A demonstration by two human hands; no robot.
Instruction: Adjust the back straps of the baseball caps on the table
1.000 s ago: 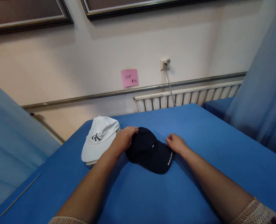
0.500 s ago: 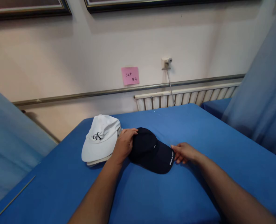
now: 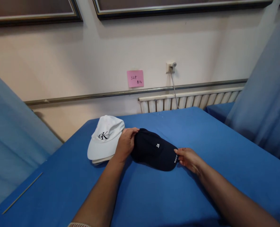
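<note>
A dark baseball cap (image 3: 151, 149) with small white lettering on its front and brim is held between my two hands over the blue-covered table (image 3: 154, 198). My left hand (image 3: 126, 142) grips the back of its crown, fingers partly hidden behind it. At the brim's edge, my right hand (image 3: 188, 159) pinches the cap with the thumb on top. Just left of my left hand lies a white baseball cap (image 3: 107, 135) with black letters. It rests on top of at least one other cap, of which only a pale brim edge shows.
A thin stick (image 3: 23, 193) lies near the table's left edge. Blue curtains (image 3: 14, 145) hang on both sides. Behind the table are a radiator (image 3: 192, 99), a metal rail (image 3: 95, 95), a socket with a plugged cord (image 3: 170, 67) and a pink note (image 3: 135, 78).
The dark cap's brim has tilted up and its front lettering shows more fully. My right thumb has moved onto the brim, closing the pinch. The view has shifted slightly.
</note>
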